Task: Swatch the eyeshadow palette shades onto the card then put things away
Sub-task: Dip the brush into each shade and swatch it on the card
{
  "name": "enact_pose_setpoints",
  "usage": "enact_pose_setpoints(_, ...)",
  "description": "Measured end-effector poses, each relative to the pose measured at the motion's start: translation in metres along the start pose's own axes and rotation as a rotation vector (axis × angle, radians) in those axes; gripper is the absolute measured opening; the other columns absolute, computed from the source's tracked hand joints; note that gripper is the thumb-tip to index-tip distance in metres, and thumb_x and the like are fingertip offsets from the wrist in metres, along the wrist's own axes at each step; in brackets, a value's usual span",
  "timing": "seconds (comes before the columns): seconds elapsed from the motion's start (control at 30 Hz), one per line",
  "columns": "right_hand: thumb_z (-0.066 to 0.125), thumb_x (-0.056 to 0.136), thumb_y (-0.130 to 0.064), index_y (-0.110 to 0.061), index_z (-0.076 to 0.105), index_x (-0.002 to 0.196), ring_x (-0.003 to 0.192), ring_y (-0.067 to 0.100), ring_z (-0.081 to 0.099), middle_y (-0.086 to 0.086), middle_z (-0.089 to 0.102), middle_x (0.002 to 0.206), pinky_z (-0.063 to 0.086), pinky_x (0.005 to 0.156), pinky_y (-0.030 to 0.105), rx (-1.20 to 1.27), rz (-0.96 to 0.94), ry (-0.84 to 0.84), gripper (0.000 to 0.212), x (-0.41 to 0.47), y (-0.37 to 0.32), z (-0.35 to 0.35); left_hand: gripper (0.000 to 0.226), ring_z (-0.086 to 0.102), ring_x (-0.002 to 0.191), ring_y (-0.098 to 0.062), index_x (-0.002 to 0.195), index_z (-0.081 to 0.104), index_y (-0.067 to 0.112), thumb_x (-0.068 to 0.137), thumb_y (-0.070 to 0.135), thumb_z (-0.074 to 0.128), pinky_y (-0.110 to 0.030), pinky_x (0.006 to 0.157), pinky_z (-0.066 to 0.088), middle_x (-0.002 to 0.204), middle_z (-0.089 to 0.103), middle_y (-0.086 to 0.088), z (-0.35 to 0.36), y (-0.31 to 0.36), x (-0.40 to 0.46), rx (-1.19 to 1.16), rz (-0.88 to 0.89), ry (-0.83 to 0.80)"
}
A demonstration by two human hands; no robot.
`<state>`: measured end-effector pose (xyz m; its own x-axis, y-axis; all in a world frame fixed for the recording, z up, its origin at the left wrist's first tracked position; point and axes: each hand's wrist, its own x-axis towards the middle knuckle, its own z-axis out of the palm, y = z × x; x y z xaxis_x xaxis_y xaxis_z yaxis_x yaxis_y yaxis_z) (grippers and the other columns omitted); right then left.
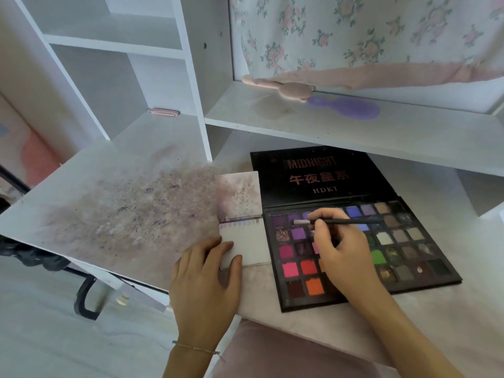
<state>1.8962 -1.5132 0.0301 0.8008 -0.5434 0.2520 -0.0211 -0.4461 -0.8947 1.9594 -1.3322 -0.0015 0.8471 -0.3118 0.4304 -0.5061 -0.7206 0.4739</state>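
Her right hand (338, 249) pinches a thin brush (338, 221) over the purple pans at the upper left of the open palette (409, 241), while the left hand (207, 274) lies flat, fingers straight, pinning the lower corner of the blank card (253, 241) just beside it. The tip could easily brush 2 neighbouring shades and muddy the swatch. Loose powder from the stained desk (122, 214) could also smudge the clean card if the left hand shifts.

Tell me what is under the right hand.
The right hand holds a brush over the open eyeshadow palette. Purple, pink, red and orange pans show around it; the pans directly beneath the hand are covered.
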Motion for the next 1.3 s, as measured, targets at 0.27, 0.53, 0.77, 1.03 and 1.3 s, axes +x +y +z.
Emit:
enact_pose_setpoints(0.27,0.048,0.086,-0.005,-0.024,0.053,0.080,0.041,0.002,0.043,-0.012,0.046,0.054,0.030,0.040,0.009,-0.004,0.019,-0.038,0.021,0.007,-0.004,0.013,0.032,0.056,0.088,-0.016,0.094,0.069,0.018,0.080,0.038,0.048,-0.027,0.075,0.043,0.096,0.065,0.001,0.006,-0.003,0.000,0.019,0.031,0.053)
enact_pose_setpoints(0.53,0.051,0.085,-0.008,-0.030,0.051,0.075,0.047,-0.001,0.049,-0.012,0.056,0.053,0.035,0.042,0.008,-0.107,-0.003,-0.109,0.024,0.006,-0.004,0.014,0.032,0.057,0.089,-0.017,0.094,0.069,0.017,0.079,0.038,0.049,-0.029,0.076,0.045,0.097,0.066,0.000,0.006,-0.003,-0.001,0.030,0.036,0.059)
enact_pose_setpoints(0.77,0.051,0.085,-0.007,-0.031,0.050,0.072,0.050,-0.004,0.051,-0.015,0.057,0.055,0.035,0.043,0.006,-0.119,-0.027,-0.108,0.027,0.006,-0.005,0.014,0.033,0.061,0.085,-0.020,0.093,0.069,0.017,0.079,0.038,0.049,-0.028,0.074,0.045,0.096,0.067,0.000,0.005,-0.002,0.000,0.034,0.035,0.050)
enact_pose_setpoints(1.03,0.051,0.084,-0.007,-0.030,0.051,0.072,0.051,-0.001,0.051,-0.016,0.056,0.055,0.036,0.044,0.007,-0.111,-0.034,-0.115,0.027,0.006,-0.005,0.013,0.035,0.063,0.085,-0.021,0.092,0.070,0.016,0.079,0.039,0.047,-0.029,0.076,0.044,0.095,0.068,-0.001,0.002,-0.002,0.000,0.026,0.021,0.017)
enact_pose_setpoints(1.3,0.045,0.078,-0.018,-0.031,0.053,0.073,0.048,0.013,0.046,0.002,0.053,0.058,0.034,0.040,0.015,0.006,-0.058,-0.053,0.016,0.003,-0.013,0.017,0.034,0.062,0.098,-0.018,0.096,0.069,0.014,0.081,0.035,0.045,-0.026,0.089,0.043,0.105,0.067,0.000,-0.007,-0.011,-0.002,-0.028,0.089,-0.070)
